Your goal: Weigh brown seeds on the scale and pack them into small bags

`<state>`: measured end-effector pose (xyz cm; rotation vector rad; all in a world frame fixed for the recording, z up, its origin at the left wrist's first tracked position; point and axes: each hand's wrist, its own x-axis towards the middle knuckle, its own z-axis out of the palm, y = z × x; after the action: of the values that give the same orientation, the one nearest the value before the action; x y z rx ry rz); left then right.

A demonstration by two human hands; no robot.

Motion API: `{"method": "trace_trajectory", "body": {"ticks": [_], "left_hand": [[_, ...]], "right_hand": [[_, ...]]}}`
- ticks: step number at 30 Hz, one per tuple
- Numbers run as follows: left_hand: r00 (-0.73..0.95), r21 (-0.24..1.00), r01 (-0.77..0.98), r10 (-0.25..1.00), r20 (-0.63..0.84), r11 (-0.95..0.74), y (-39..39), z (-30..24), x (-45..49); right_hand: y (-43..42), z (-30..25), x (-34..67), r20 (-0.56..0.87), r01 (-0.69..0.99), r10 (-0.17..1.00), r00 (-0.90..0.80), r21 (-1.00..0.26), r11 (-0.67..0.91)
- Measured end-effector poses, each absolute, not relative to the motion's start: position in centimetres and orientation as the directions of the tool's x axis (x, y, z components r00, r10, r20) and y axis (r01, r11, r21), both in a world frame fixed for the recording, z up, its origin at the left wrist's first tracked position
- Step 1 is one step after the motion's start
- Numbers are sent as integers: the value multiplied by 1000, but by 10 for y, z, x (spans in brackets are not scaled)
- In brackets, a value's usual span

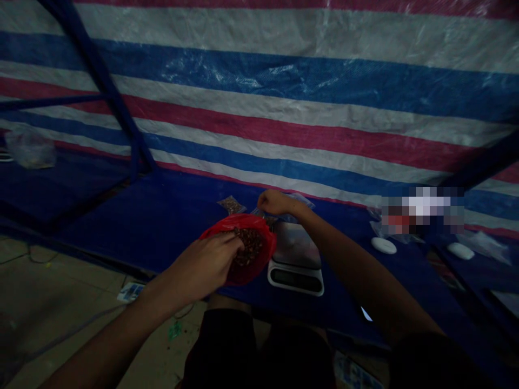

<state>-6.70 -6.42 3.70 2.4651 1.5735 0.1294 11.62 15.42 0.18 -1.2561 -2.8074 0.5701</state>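
My left hand [217,259] reaches into a red plastic bag [265,254] that stands open on the blue table. Its fingers are curled together on small brown dried pieces [250,243] inside; the fingertips are partly hidden. Behind the bag, my right hand [278,202] is closed in a pinch at a small clear plastic bag [271,221] with some brown pieces in it, partly covered by hand and red bag. A filled clear packet [231,205] lies left of my right hand. Under my right forearm sits a kitchen scale [295,248] with a dark display.
Flat clear bags [302,200] lie behind my right wrist. To the right are a white oval object [383,246], a second one [460,250] and a blurred-out patch. A phone-like bright edge [366,313] shows under my right arm. Blue frame posts [109,92] and a striped tarp [284,124] close the back.
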Motion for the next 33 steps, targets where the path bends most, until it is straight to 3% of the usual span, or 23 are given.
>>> {"method": "trace_trajectory", "body": {"ticks": [3, 5, 9, 14, 18, 22, 25, 27, 30, 33], "left_hand": [[352, 66, 933, 935, 40, -354, -33, 34, -74], [297, 38, 954, 953, 57, -299, -12, 28, -81], [259, 198, 947, 966, -6, -253, 11, 21, -92], [269, 377, 882, 959, 90, -283, 14, 29, -96], [208, 357, 904, 972, 110, -234, 20, 28, -99], [99, 247, 961, 989, 112, -124, 20, 25, -99], [157, 200, 952, 929, 336, -233, -1, 30, -89], [292, 158, 909, 860, 418, -385, -23, 33, -80], [488, 193, 826, 843, 226, -530, -52, 31, -75], [458, 221, 864, 888, 29, -453, -63, 23, -85]], "right_hand": [[151, 18, 129, -31, 712, 757, -653, -366, 599], [146, 31, 139, 84, 703, 798, -596, -425, 570], [129, 54, 160, 256, 620, 858, -445, -603, 502], [105, 66, 180, 358, 421, 894, -269, -792, 443], [88, 70, 187, 296, 196, 933, -206, -921, 336], [67, 73, 189, 202, 60, 934, -293, -972, 229], [46, 70, 188, 122, 7, 900, -419, -991, 137], [31, 64, 185, 88, -16, 857, -508, -996, 93], [9, 51, 174, 61, -4, 794, -605, -997, 73], [-5, 35, 154, 51, 131, 721, -691, -972, 194]]}}
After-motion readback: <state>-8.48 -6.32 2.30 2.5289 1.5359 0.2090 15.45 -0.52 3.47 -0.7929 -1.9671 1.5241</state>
